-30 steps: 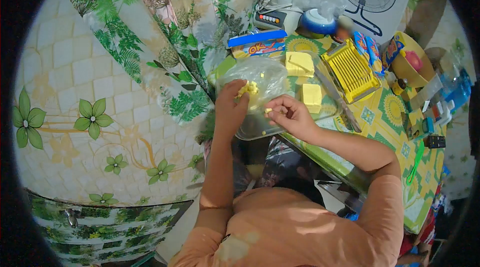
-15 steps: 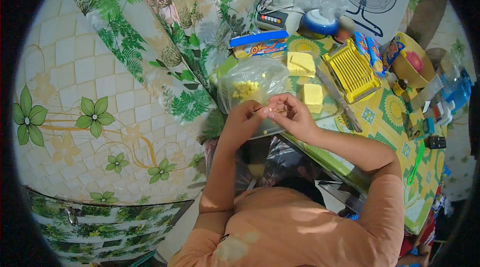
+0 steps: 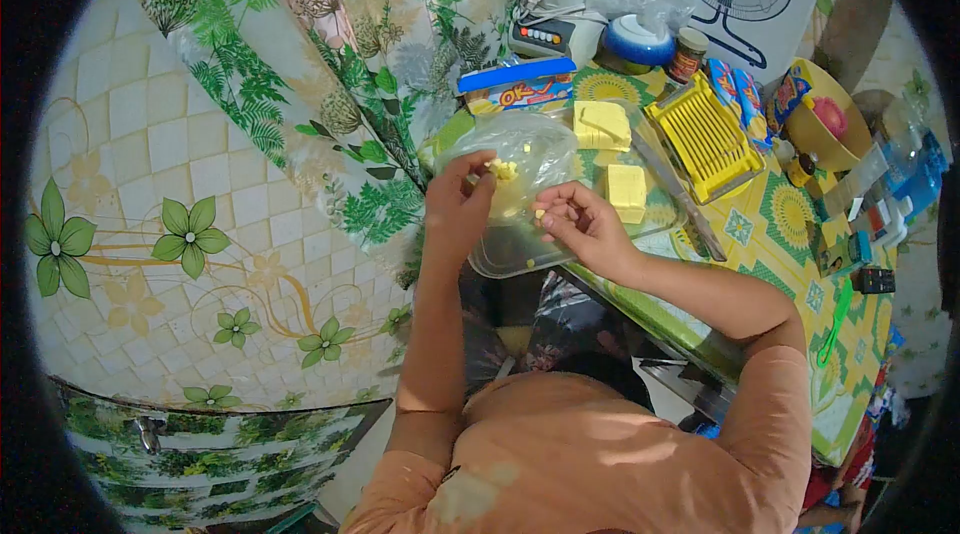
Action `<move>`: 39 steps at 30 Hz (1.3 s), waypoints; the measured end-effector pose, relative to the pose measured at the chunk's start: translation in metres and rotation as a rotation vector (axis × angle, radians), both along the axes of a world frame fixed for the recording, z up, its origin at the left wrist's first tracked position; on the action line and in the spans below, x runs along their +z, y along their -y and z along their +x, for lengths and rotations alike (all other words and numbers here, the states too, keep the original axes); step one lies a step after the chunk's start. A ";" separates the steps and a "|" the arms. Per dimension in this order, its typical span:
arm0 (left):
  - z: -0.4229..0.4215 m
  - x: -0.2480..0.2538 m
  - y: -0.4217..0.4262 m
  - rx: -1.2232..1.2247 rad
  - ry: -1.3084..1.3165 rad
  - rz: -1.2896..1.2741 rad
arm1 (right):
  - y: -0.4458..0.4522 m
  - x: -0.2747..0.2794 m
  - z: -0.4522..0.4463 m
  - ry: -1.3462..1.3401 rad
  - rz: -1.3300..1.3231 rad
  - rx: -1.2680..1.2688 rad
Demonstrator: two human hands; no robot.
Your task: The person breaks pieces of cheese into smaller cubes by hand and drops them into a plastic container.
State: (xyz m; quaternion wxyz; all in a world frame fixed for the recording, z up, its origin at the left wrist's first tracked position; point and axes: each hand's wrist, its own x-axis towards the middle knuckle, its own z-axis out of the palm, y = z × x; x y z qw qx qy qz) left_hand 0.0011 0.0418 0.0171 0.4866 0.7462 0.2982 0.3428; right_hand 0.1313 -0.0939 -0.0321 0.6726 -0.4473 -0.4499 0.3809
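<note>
The right hand (image 3: 590, 231) pinches a small yellow piece (image 3: 540, 215) between thumb and fingertips, just above the clear tray (image 3: 515, 266). The piece pokes out at the fingertips on the side towards the left hand (image 3: 461, 199); it is too small to show a clear long axis. The left hand's thumb and fingers curl at the edge of a pile of yellow cubes (image 3: 506, 172), and I cannot tell whether they grip one. The pile sits on a clear plastic bag (image 3: 550, 156), with one loose cube (image 3: 527, 148) apart beyond it. Another bit (image 3: 531, 263) lies near the tray's front edge, below the right hand.

Right of the bag are two yellow blocks. The nearer block (image 3: 626, 196) has its longer side running away from the person; the farther block (image 3: 600, 131) is nearly square from above. Beside them a knife (image 3: 682, 196) slants, its handle towards the person and its blade pointing away and leftward. Past it, a slotted yellow rack (image 3: 705, 141) slants much the same way on the patterned tablecloth (image 3: 785, 219). A blue-lidded box (image 3: 516, 86) lies crosswise beyond the bag.
</note>
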 end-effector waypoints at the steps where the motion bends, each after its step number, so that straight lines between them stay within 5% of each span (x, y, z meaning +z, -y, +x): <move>1: 0.002 -0.004 -0.006 -0.002 0.034 0.038 | 0.000 -0.001 0.000 0.005 0.007 0.011; 9: -0.003 -0.005 0.003 -0.030 -0.005 0.225 | -0.001 -0.007 0.004 -0.041 0.013 0.041; 12: -0.016 -0.009 0.013 -0.271 -0.117 0.395 | -0.002 -0.006 0.007 -0.023 -0.004 0.039; 24: -0.017 -0.013 0.029 -0.341 -0.039 0.355 | 0.004 0.006 0.002 -0.041 -0.061 0.072; 30: -0.006 -0.001 0.014 0.024 -0.025 0.410 | 0.005 -0.002 -0.001 0.147 0.010 0.064; 36: 0.005 -0.014 -0.015 0.066 -0.049 0.648 | 0.015 0.017 -0.002 0.510 -0.095 -0.016; 39: 0.000 -0.018 -0.012 0.051 -0.045 0.564 | 0.012 0.014 0.000 0.765 0.059 -0.135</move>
